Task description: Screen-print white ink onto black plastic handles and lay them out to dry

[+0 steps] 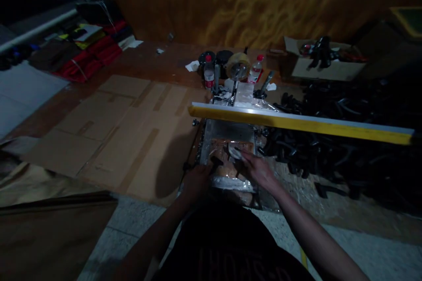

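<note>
Low in the middle, my left hand (199,176) is closed around the end of a small black part (216,163), dim and hard to make out. My right hand (259,167) comes in from the other side, its fingers pressed on a pale wad of cloth (235,152). Both hands are over a work board (227,170) covered with brown and clear packing tape. A grey metal plate (231,131) lies just beyond them. Across it, above the board, runs a long yellow and white bar (296,124).
Many black curved parts (332,151) are heaped at right. Flattened cardboard (132,127) covers the left side. Behind stand a tape roll (238,66), a red-capped bottle (209,72), another bottle (255,70) and a carton (326,68). Red cloth (89,59) is piled at far left.
</note>
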A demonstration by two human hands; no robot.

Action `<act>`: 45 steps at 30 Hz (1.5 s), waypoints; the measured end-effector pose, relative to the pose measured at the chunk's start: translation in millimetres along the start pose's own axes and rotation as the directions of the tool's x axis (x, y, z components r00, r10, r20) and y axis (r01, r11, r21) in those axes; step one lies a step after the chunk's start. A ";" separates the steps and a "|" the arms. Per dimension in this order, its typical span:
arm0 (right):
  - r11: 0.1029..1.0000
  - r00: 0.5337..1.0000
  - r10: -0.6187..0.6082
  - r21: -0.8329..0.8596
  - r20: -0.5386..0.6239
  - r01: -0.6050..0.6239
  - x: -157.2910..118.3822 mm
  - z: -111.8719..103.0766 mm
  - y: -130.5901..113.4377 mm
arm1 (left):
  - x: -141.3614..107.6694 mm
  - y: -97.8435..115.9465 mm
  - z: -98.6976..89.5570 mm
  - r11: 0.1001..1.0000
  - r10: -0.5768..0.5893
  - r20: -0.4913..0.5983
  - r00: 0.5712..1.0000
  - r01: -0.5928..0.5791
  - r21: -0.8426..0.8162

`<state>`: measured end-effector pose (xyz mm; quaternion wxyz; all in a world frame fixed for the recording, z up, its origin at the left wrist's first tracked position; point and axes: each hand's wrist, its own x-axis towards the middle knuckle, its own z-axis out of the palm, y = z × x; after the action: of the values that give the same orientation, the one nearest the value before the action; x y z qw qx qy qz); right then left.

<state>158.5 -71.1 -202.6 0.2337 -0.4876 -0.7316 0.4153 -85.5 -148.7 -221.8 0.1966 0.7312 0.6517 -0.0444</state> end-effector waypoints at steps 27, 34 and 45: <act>0.502 0.764 0.616 0.843 -0.192 -0.193 -50.8 -36.2 51.5 | 56.9 55.3 -109.5 0.549 -0.526 -0.778 0.343 -0.561 -0.619; 0.907 0.958 0.227 0.395 -0.175 -0.143 8.0 4.3 36.8 | 41.7 70.6 -193.1 0.348 -0.291 -0.881 0.372 -0.817 -0.460; 0.958 0.836 -0.227 -0.267 -0.499 0.100 73.3 -142.7 27.9 | -19.8 38.7 -62.0 0.533 -0.064 -0.862 0.502 -0.713 -0.455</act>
<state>249.1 54.6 -152.7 0.4012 -0.5412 -0.7221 0.1574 -62.6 -148.6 -149.6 0.1803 0.6249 0.4393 0.6196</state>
